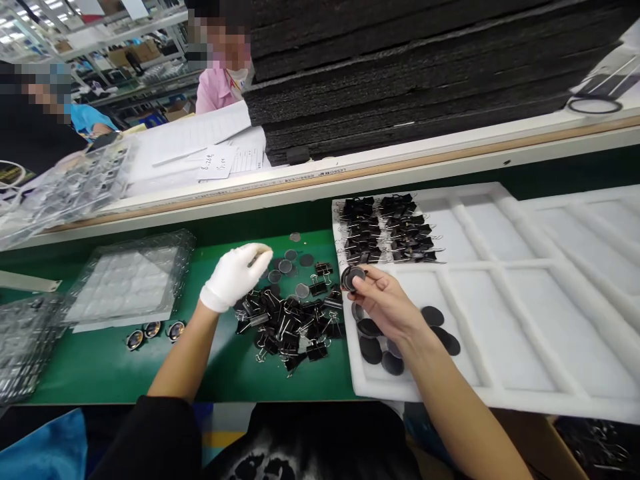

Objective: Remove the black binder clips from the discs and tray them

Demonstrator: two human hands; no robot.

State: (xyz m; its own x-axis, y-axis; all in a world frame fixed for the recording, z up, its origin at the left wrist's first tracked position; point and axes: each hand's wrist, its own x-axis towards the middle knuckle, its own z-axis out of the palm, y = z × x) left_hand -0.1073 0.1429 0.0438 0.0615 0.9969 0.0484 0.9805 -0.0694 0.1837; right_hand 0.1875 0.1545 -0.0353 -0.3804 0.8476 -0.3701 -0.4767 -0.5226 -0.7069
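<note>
My left hand, in a white glove, hovers over the green table just left of some loose dark discs. Its fingertips are pressed together, and whatever they may hold is hidden. Bare, my right hand grips a black disc between thumb and fingers, above the near left corner of the white foam tray. Below this hand, more black discs lie in the tray's compartment. A heap of black binder clips spreads over the table between my hands.
Rows of binder clips fill the tray's far left compartment. Clear plastic trays are stacked at left, with three small round parts in front. Behind the ledge rise black foam sheets; a person in pink sits beyond.
</note>
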